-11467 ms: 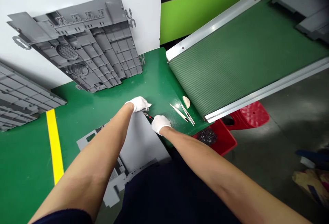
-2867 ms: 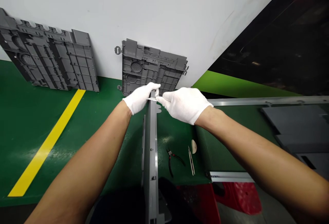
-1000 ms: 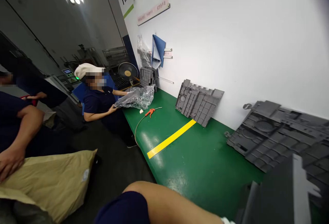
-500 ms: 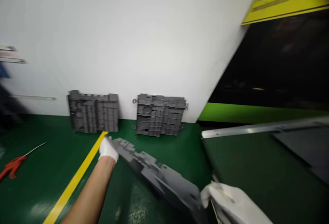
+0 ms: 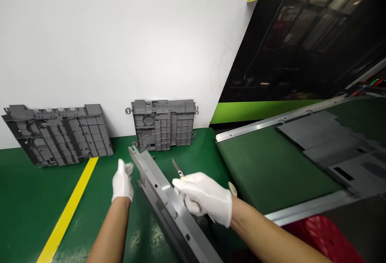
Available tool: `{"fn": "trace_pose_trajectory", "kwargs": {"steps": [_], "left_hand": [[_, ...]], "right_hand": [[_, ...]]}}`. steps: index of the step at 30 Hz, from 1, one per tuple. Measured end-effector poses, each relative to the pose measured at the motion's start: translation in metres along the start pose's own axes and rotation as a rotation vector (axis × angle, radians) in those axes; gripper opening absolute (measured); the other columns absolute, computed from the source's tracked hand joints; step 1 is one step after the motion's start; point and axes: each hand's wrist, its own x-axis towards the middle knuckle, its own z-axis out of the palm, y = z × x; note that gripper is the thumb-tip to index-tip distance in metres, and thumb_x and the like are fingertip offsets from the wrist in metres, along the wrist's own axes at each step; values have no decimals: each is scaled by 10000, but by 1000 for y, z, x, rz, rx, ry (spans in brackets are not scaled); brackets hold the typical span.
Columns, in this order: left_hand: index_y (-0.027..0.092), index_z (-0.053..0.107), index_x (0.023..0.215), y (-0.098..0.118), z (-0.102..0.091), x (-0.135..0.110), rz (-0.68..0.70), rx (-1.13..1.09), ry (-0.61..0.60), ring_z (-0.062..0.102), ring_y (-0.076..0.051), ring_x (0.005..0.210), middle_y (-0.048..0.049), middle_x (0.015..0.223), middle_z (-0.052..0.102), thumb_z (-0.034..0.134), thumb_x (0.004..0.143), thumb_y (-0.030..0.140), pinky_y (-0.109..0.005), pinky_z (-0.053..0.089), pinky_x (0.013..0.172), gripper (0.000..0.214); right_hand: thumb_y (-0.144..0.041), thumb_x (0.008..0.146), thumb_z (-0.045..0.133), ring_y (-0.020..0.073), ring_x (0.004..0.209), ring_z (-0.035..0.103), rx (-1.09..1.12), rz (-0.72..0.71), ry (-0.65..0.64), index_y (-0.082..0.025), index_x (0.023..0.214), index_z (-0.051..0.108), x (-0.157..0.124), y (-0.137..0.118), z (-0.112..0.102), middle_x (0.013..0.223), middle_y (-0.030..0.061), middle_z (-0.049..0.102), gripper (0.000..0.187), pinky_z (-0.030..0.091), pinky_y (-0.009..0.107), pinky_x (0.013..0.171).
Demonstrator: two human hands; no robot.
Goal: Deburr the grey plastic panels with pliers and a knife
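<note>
A long grey plastic panel, seen edge-on, slants from the middle of the view to the bottom edge. My left hand, in a white glove, is beside the panel's far end with thumb and fingers apart, holding nothing. My gloved right hand is closed around a knife, its slim metal blade pointing up and left over the panel. Most of the knife's handle is hidden in the glove. What supports the panel's near end is out of sight.
Two grey ribbed panels, one left and one centre, lean against the white wall. On the right, a green conveyor belt with metal rails carries another grey panel. Something red lies below it.
The view has swung right, bringing more of the conveyor in. My left hand has come off the panel's far end. The panel has turned, and my right hand has moved inward along it with the knife.
</note>
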Motion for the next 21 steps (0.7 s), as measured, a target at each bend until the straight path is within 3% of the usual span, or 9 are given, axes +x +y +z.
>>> {"fn": "trace_pose_trajectory", "kwargs": {"steps": [2, 4, 6, 8, 11, 14, 18, 21], "left_hand": [[223, 635, 959, 44, 13, -6, 166, -234, -160, 632, -253, 1049, -84, 1016, 687, 425, 835, 699, -405, 502, 929, 534], [207, 636, 958, 79, 30, -15, 236, -269, -330, 643, -230, 918, -63, 941, 679, 607, 777, 617, -357, 515, 843, 449], [200, 604, 833, 98, 46, -22, 226, -216, -416, 601, -180, 714, -8, 771, 625, 747, 698, 488, -305, 494, 691, 349], [195, 536, 720, 102, 57, -27, 183, -199, -443, 512, -129, 587, 38, 656, 536, 784, 662, 376, -263, 431, 586, 312], [193, 465, 668, 96, 68, -30, 151, -275, -454, 439, -93, 537, 64, 618, 461, 753, 663, 278, -237, 376, 542, 301], [196, 453, 671, 92, 74, -31, 122, -317, -508, 444, -93, 546, 62, 632, 463, 740, 660, 244, -237, 383, 550, 291], [200, 456, 674, 91, 79, -30, 113, -327, -536, 455, -101, 553, 56, 640, 471, 733, 659, 229, -240, 380, 533, 280], [199, 448, 674, 90, 77, -29, 132, -330, -531, 456, -102, 558, 53, 645, 469, 720, 674, 225, -242, 379, 529, 273]], "right_hand": [[-511, 806, 644, 53, 353, 288, 77, 22, 15, -195, 677, 489, 16, 5, 3, 483, -78, 431, 375, 100, 224, 357], [-500, 813, 639, 55, 366, 307, 85, 20, 42, -199, 690, 478, 24, 9, 9, 519, -71, 454, 363, 106, 220, 358], [-468, 828, 630, 58, 382, 292, 19, -18, 64, -209, 664, 435, 22, 13, 16, 485, -84, 412, 364, 141, 219, 374], [-398, 801, 671, 60, 427, 306, -114, -101, 96, -211, 649, 408, 12, 17, 23, 481, -92, 399, 357, 221, 215, 410], [-290, 740, 719, 79, 571, 443, -316, -193, 211, -197, 743, 494, -12, 26, 32, 645, -69, 542, 243, 364, 212, 536], [-263, 705, 734, 102, 656, 514, -408, -115, 304, -200, 843, 536, -33, 40, 41, 745, -54, 600, 249, 411, 224, 608], [-278, 654, 781, 120, 677, 535, -362, 29, 247, -196, 887, 567, -54, 59, 45, 765, -45, 608, 327, 428, 230, 613], [-402, 835, 645, 136, 718, 549, -385, -10, 293, -196, 921, 600, -71, 66, 35, 795, -19, 619, 228, 440, 247, 657]]}}
